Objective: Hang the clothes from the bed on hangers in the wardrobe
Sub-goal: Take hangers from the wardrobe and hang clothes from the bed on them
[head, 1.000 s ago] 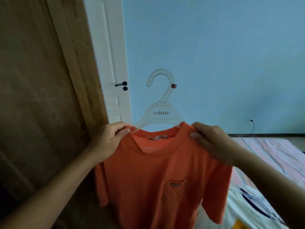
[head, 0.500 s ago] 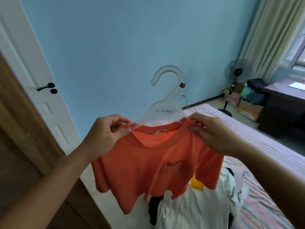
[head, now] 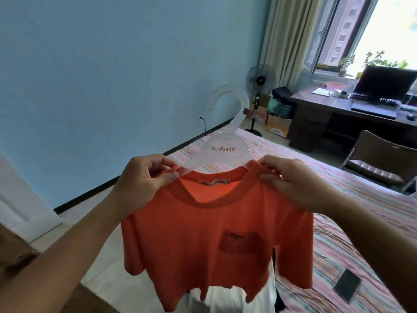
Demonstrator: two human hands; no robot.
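Left hand [head: 140, 184] and right hand [head: 291, 181] pinch the orange T-shirt's [head: 214, 240] shoulders on the hanger [head: 225, 150].

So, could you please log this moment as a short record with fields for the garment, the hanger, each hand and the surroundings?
garment: orange T-shirt with chest pocket, draped on the hanger, held up over the bed
hanger: translucent plastic hanger, hook up, free of any rail
left hand: left hand pinches the shirt's shoulder by the collar
right hand: right hand pinches the other shoulder
bed: striped bedspread; white garment lies below the shirt; dark phone rests on it
background: standing fan, desk, chair
wardrobe: rail not in view
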